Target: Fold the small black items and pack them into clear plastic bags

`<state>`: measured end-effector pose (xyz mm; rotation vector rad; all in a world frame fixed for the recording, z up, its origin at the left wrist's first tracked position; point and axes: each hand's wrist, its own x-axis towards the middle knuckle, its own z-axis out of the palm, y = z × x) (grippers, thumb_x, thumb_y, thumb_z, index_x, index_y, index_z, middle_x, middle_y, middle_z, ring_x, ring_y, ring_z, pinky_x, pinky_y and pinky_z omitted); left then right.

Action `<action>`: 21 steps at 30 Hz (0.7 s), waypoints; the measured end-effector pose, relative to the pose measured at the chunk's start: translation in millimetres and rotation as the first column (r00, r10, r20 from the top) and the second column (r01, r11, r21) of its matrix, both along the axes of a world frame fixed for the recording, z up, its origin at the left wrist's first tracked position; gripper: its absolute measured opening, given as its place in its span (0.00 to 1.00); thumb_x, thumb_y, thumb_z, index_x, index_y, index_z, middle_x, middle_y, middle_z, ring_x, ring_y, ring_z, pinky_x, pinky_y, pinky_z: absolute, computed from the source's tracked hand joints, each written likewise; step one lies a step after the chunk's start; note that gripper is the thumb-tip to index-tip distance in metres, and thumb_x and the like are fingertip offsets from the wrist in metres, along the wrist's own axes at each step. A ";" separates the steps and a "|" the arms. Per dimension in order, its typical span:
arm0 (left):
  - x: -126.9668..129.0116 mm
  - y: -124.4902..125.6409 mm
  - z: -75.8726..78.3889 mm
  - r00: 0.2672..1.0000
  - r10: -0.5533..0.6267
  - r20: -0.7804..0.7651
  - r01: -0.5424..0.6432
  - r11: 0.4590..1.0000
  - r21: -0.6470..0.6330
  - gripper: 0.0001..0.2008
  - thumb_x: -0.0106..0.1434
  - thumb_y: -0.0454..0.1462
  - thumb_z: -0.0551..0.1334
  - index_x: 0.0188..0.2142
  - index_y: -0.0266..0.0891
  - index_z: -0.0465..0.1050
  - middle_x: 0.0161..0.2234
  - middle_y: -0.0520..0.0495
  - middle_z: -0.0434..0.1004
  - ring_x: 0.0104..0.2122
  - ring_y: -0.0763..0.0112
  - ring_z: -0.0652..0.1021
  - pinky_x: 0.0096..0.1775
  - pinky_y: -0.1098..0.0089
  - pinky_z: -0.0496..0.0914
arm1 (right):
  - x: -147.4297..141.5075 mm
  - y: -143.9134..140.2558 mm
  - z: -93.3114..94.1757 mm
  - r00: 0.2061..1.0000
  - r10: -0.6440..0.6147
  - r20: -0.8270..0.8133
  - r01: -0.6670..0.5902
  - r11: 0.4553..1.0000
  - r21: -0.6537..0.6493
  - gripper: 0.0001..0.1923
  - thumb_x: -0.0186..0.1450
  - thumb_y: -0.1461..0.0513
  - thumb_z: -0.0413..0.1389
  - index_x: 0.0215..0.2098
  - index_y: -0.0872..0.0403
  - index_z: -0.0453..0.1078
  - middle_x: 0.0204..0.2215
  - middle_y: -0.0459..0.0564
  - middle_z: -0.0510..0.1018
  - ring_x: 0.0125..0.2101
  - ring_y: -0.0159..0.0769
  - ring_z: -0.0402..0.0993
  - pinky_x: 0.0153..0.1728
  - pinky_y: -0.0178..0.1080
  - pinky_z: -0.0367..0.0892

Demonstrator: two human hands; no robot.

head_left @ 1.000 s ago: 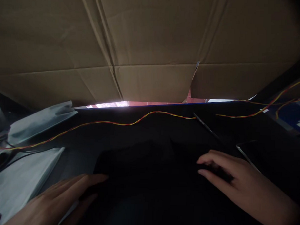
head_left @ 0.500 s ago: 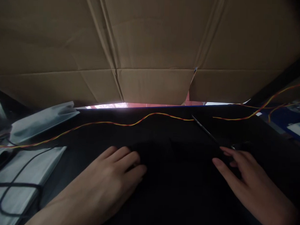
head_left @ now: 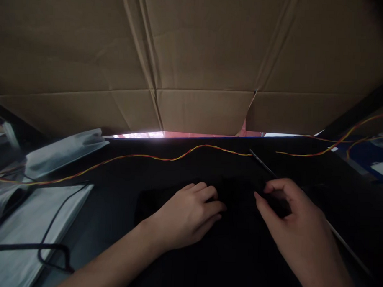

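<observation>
My left hand lies low over a very dark, soft-looking black thing, its fingers curled down into it. Whether that thing is cloth I cannot tell. To the right, my right hand has thumb and forefinger bent together at the edge of the same dark area, and what is between their tips is lost in the shadow. A thin shiny rod or edge slants behind the right hand and shows again at its lower right.
A red and yellow twisted wire runs across the black tabletop. At left lie a clear plastic bag, pale flat packets and a black cable. A cardboard sheet stands behind; blue items are at right.
My left hand has moved right, toward the right hand. My right hand has shifted slightly left, its thumb and forefinger now bent closer together. The view has turned slightly left.
</observation>
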<state>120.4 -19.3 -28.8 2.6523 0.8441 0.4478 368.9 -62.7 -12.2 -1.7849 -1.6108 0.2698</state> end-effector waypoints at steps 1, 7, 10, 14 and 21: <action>-3.3 2.0 3.9 0.999 -0.032 0.033 0.034 0.998 -0.048 0.12 0.77 0.36 0.62 0.56 0.44 0.80 0.47 0.45 0.80 0.44 0.60 0.79 0.47 0.59 0.75 | -11.2 -1.2 7.0 0.999 0.008 0.046 -0.011 0.998 0.064 0.04 0.70 0.58 0.59 0.43 0.46 0.72 0.40 0.49 0.83 0.38 0.45 0.82 0.37 0.45 0.75; -41.9 27.1 25.2 0.938 0.125 0.323 -0.075 0.984 -0.163 0.12 0.72 0.29 0.58 0.43 0.41 0.82 0.39 0.49 0.83 0.38 0.69 0.83 0.40 0.70 0.75 | -70.7 -9.7 16.5 0.900 0.356 0.250 -0.377 0.926 0.037 0.10 0.74 0.67 0.55 0.48 0.47 0.74 0.45 0.52 0.81 0.43 0.49 0.81 0.41 0.49 0.76; -54.8 35.6 28.3 0.896 0.249 0.368 -0.224 0.968 -0.109 0.12 0.74 0.31 0.57 0.43 0.39 0.80 0.38 0.48 0.82 0.37 0.68 0.81 0.39 0.69 0.73 | -68.2 -19.7 6.8 0.885 0.441 0.152 -0.452 0.891 0.045 0.10 0.77 0.62 0.56 0.54 0.46 0.74 0.50 0.52 0.81 0.47 0.49 0.81 0.46 0.51 0.78; -53.2 33.4 26.6 0.922 0.215 0.323 -0.200 0.977 -0.080 0.11 0.73 0.31 0.58 0.44 0.40 0.81 0.39 0.48 0.83 0.37 0.67 0.82 0.40 0.69 0.73 | -38.1 -37.6 -1.3 0.988 0.137 -0.077 -0.107 0.947 0.304 0.09 0.78 0.62 0.54 0.50 0.44 0.75 0.49 0.51 0.78 0.49 0.46 0.78 0.48 0.48 0.75; -37.3 18.5 18.5 0.982 -0.142 0.124 0.138 0.990 0.036 0.13 0.77 0.40 0.63 0.56 0.46 0.83 0.42 0.46 0.79 0.41 0.65 0.79 0.46 0.64 0.72 | -24.5 -43.0 -30.2 0.916 0.359 0.180 -0.379 0.920 0.094 0.14 0.76 0.61 0.59 0.56 0.42 0.81 0.47 0.52 0.79 0.47 0.45 0.80 0.46 0.49 0.80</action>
